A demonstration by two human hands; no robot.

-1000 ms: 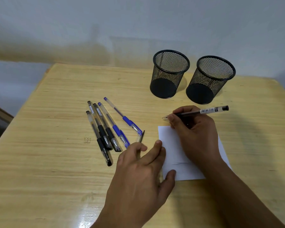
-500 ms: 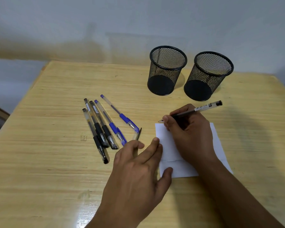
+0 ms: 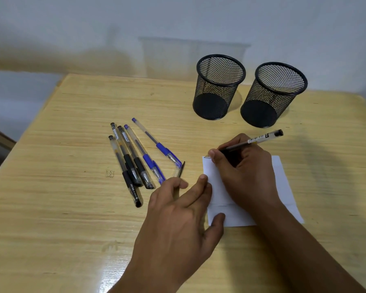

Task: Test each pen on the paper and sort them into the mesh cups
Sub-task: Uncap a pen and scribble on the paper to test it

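Paper (image 3: 283, 182) lies near the worktop's (image 3: 51, 208) right edge, pinned flat by the left hand (image 3: 178, 210), fingers straight, so it cannot slide. Right hand (image 3: 239, 166) pinches a black pen (image 3: 256, 140), tip at the sheet's far-left corner. Five untested pens (image 3: 135, 157) lie mid-worktop; both mesh cups (image 3: 220, 85) stand empty at the far edge. Half a second back the tip was just off that corner.

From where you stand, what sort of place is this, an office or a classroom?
Probably a plain desk at home or in an office, set against a bare wall. A wooden table holds loose pens, a sheet of paper and two mesh cups.
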